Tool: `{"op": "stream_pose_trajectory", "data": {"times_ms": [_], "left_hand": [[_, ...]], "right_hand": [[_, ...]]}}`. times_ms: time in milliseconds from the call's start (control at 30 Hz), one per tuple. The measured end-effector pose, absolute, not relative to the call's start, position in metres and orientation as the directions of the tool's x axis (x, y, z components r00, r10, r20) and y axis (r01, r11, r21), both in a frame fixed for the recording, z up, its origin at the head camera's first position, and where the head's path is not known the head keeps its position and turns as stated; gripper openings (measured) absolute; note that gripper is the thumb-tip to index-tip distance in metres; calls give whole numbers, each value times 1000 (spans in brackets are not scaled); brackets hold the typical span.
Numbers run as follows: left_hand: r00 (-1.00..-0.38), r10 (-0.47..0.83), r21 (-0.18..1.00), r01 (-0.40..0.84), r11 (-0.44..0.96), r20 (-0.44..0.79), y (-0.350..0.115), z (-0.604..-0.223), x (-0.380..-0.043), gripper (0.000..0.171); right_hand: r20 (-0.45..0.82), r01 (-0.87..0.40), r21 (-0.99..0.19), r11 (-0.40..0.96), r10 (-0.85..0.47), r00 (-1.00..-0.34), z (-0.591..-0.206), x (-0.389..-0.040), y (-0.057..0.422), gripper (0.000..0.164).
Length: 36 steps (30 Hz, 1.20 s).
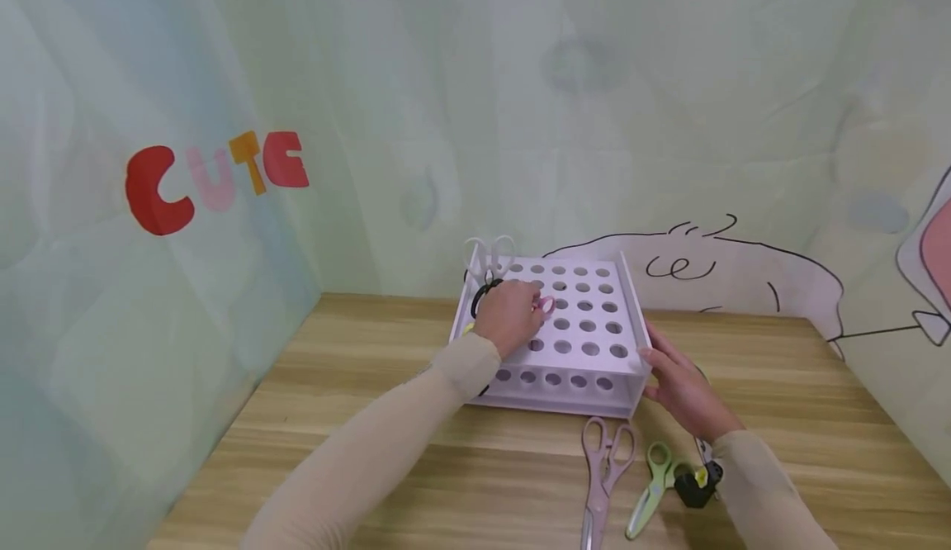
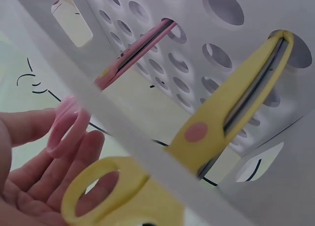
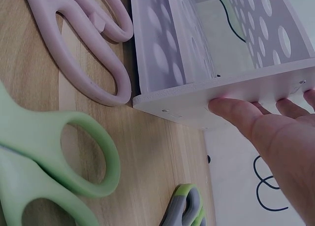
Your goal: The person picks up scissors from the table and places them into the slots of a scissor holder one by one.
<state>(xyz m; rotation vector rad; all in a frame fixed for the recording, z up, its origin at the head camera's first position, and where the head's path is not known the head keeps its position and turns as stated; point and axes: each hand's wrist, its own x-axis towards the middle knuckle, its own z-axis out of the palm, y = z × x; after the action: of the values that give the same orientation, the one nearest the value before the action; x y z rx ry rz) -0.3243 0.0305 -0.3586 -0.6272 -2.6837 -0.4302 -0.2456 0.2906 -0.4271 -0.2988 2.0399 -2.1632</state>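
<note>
My left hand (image 1: 508, 315) is over the left part of a white rack (image 1: 631, 302) with rows of round holes. Its thumb and fingers pinch the handle loop of pink scissors (image 2: 71, 125), whose blades reach into one of the holes. Beside them, yellow scissors (image 2: 197, 132) stand with their tip in another hole. White-handled scissors (image 1: 490, 257) and a black handle (image 1: 483, 298) show at the rack's back left, partly behind the hand. Against the outside of the rack's right wall, my right hand (image 1: 687, 389) presses with extended fingers (image 3: 236, 113).
On the wooden table (image 1: 357, 352) in front of the rack lie lilac scissors (image 1: 600, 484) and, to their right, light green scissors (image 1: 652, 488). A grey-and-green handle (image 3: 186, 204) lies near the right hand. A printed curtain (image 1: 446, 120) hangs close behind the rack.
</note>
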Motion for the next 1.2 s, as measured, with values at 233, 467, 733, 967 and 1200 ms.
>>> {"op": "stream_pose_trajectory", "data": {"times_ms": [233, 467, 733, 967, 1200], "left_hand": [[-820, 365, 263, 507, 821, 441, 25, -347, -317, 28], [-763, 365, 356, 594, 722, 533, 15, -337, -312, 34], [-652, 382, 432, 738, 519, 655, -7, -331, -311, 57], [-591, 411, 453, 803, 389, 694, -29, -334, -311, 86], [-682, 336, 543, 725, 423, 650, -50, -344, -308, 103]], "right_hand": [[42, -29, -998, -56, -250, -967, -425, -247, 290, 66], [31, -20, -999, -49, -243, -970, -425, -246, 292, 67], [37, -25, -998, -50, -262, -964, -426, -244, 291, 66], [33, -20, -998, -52, -260, -965, -425, -243, 290, 67], [24, -10, -998, -54, -252, -968, -422, -243, 290, 67]]}}
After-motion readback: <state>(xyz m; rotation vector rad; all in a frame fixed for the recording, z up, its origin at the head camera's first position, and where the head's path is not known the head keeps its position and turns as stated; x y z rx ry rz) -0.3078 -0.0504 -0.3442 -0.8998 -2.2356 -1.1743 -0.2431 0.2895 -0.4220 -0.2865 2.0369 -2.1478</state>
